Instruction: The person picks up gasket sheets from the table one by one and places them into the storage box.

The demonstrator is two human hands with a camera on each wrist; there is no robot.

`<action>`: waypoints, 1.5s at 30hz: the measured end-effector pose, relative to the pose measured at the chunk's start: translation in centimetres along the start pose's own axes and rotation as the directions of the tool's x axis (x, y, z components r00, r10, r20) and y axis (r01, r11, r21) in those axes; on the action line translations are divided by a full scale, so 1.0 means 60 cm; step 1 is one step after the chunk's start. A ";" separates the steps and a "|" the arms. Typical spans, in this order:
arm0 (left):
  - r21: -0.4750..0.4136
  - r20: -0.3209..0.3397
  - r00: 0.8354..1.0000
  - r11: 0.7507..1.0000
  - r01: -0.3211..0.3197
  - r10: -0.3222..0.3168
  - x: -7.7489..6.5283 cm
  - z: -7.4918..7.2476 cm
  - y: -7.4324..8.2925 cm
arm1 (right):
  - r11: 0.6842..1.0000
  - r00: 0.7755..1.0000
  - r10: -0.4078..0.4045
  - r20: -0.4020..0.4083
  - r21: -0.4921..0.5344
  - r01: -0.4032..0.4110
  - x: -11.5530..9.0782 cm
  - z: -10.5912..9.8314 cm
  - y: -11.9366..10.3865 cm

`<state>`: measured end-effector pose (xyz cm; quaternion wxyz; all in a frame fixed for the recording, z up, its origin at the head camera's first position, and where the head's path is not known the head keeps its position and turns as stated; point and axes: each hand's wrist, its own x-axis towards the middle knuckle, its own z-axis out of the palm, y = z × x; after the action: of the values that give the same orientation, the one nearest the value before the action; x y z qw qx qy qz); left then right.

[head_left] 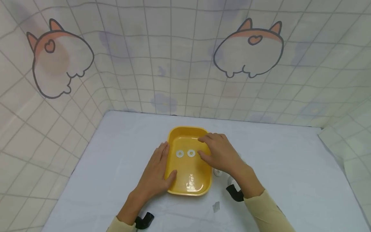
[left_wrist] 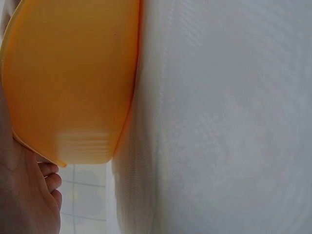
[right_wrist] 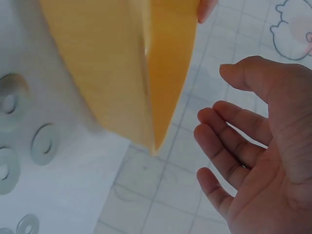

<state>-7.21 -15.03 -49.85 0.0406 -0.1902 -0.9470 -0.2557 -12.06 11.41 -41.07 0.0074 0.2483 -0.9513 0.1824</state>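
Note:
A yellow rectangular tray (head_left: 191, 177) sits on the white table, with two white flat washers (head_left: 179, 153) lying side by side on its floor. Along the tray's left rim rests my left hand (head_left: 155, 170), its fingers straight and its thumb over the near part of that rim. My right hand (head_left: 221, 153) hovers over the tray's right side, fingers loosely bent and apart, with nothing between them. The right wrist view shows this hand (right_wrist: 258, 141) beside the tray's outer wall (right_wrist: 97, 58). In the left wrist view, the tray's side (left_wrist: 73, 83) covers part of the left hand (left_wrist: 29, 190).
More washers (right_wrist: 45, 144) lie on the table right of the tray, partly hidden by my right arm in the head view. A small grey patch (head_left: 216, 207) is on the tabletop (head_left: 124, 145) near the tray. A grid-patterned curtain (head_left: 185, 64) borders the table's far side.

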 end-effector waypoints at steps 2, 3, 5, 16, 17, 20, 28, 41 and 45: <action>0.000 0.002 1.000 1.000 0.001 -0.001 0.000 -0.001 0.000 | 1.000 1.000 0.014 -0.010 0.010 -0.014 -0.010 0.000 0.007; 0.002 0.001 1.000 1.000 0.000 0.000 0.000 0.000 -0.001 | 1.000 1.000 0.018 -0.017 0.014 -0.017 -0.014 0.000 0.011; 0.003 -0.002 1.000 1.000 -0.003 0.003 0.001 0.000 -0.001 | 0.999 0.999 0.035 -0.029 0.026 -0.034 -0.022 0.000 0.019; 0.023 -0.002 1.000 1.000 0.001 -0.001 0.002 0.001 0.000 | 0.986 0.987 0.158 -0.013 0.062 -0.156 -0.059 0.003 0.040; 0.025 -0.006 1.000 1.000 -0.003 0.003 0.002 0.001 0.000 | 0.986 0.988 0.153 -0.025 0.065 -0.151 -0.062 0.003 0.042; 0.030 -0.009 1.000 1.000 -0.005 0.006 0.002 0.001 0.001 | 0.986 0.987 0.152 -0.055 0.076 -0.148 -0.074 0.004 0.050; 0.037 -0.002 1.000 0.999 -0.005 0.005 0.001 0.004 0.000 | 0.970 0.969 0.227 -0.098 0.108 -0.216 -0.118 0.016 0.080; 0.011 -0.004 1.000 1.000 -0.007 0.007 0.002 0.003 -0.002 | 0.953 0.948 0.300 -0.109 0.083 -0.292 -0.161 0.025 0.110; -0.006 0.002 1.000 1.000 0.002 -0.002 0.001 0.004 -0.001 | 0.943 0.939 0.329 -0.103 0.081 -0.321 -0.177 0.033 0.120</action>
<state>-7.30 -14.92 -50.06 0.0389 -0.1894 -0.9465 -0.2584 -6.02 21.54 -46.48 0.0241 0.0770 -0.9710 0.2250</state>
